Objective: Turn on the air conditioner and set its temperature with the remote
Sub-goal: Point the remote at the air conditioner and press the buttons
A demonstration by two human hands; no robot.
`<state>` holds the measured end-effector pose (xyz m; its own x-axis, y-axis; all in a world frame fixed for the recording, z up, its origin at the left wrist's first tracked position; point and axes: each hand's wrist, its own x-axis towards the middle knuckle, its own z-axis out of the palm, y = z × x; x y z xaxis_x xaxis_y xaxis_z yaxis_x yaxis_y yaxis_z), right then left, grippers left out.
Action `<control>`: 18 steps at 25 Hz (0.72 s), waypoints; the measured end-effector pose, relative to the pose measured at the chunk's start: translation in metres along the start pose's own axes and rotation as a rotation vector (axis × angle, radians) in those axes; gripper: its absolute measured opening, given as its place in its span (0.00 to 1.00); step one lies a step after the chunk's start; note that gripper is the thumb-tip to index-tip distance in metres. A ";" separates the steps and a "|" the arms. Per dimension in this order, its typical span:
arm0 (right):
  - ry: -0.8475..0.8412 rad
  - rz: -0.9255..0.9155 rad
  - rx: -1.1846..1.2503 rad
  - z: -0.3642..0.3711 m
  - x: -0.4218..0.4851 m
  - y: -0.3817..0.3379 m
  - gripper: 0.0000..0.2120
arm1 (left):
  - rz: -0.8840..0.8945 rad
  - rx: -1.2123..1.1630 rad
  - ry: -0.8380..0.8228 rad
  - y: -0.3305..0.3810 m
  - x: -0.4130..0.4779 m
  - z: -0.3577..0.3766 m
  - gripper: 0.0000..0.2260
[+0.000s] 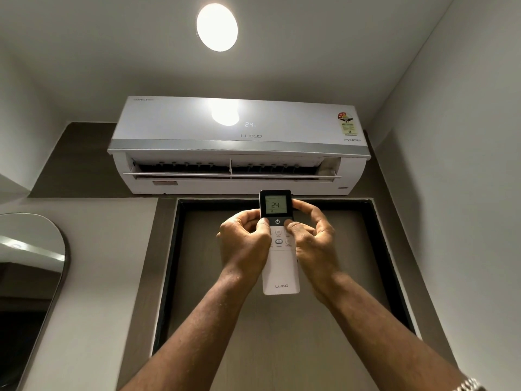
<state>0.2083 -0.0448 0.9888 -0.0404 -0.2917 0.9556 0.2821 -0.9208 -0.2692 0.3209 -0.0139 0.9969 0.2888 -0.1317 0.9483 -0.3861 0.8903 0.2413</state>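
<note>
A white wall air conditioner (197, 128) hangs high above a door; its front panel shows 24 and its lower flap stands open. Just below it I hold up a white remote (281, 272) with a black top; its screen reads 24. My left hand (244, 244) grips the remote's left side, thumb resting beside the power button. My right hand (311, 238) grips the right side, thumb on the buttons under the screen and forefinger at the screen's edge.
A dark-framed brown door (282, 348) fills the wall under the unit. A round ceiling light (217, 26) glows overhead. A curved mirror (28, 277) hangs at the left. Walls close in on both sides.
</note>
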 end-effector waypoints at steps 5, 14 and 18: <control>-0.026 0.016 -0.024 0.005 -0.004 -0.004 0.16 | -0.002 -0.017 0.001 -0.003 0.001 -0.007 0.08; -0.048 0.033 -0.051 0.007 -0.007 -0.007 0.17 | 0.000 -0.036 -0.013 0.000 -0.002 -0.012 0.08; -0.050 0.046 -0.053 0.006 -0.007 -0.007 0.17 | -0.003 -0.037 -0.017 -0.002 -0.003 -0.011 0.06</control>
<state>0.2124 -0.0345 0.9844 0.0200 -0.3224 0.9464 0.2317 -0.9193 -0.3181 0.3310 -0.0103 0.9917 0.2753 -0.1413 0.9509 -0.3529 0.9052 0.2367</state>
